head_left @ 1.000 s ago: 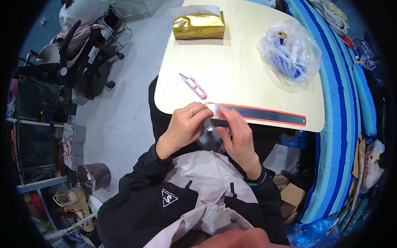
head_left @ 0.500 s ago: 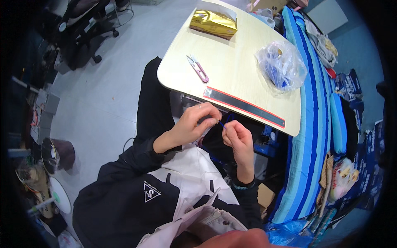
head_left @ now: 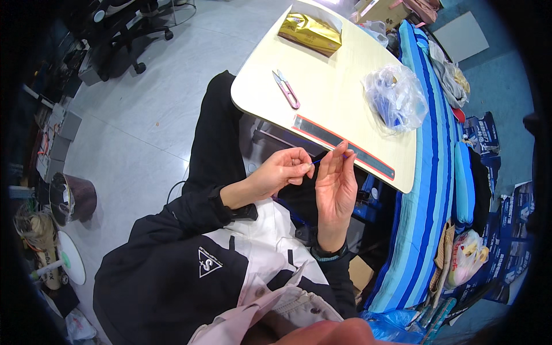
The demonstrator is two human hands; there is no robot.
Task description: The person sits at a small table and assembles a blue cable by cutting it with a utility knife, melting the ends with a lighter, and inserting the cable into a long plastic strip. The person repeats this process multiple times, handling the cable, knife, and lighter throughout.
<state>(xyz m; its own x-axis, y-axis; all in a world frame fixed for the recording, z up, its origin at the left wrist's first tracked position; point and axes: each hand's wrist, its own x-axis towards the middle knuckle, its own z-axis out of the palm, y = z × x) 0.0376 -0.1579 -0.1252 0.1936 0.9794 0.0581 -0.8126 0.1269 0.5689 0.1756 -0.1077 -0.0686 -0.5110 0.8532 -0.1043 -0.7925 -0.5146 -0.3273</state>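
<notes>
A short stretch of thin blue cord (head_left: 317,161) runs between my two hands, just off the table's near edge. My left hand (head_left: 283,172) is closed, pinching one part of the cord between thumb and forefinger. My right hand (head_left: 336,190) is turned palm toward me with its fingers long and upright; the cord passes behind them and shows again near the thumb tip, where it seems pinched. A dark ruler with a red border (head_left: 322,134) lies along the near edge of the table, just beyond my hands. Pink-handled thread snips (head_left: 287,92) lie farther left on the tabletop.
The pale table (head_left: 264,69) also bears a gold packet in a box (head_left: 310,33) and a clear plastic bag (head_left: 397,95) with something blue inside. A blue striped mattress (head_left: 415,230) runs along the right. A dark bin (head_left: 77,198) and an office chair (head_left: 123,34) stand at left.
My right hand has turned palm toward me, its fingers straightening upward. The left hand keeps its pinch on the cord. The whole view has shifted slightly.
</notes>
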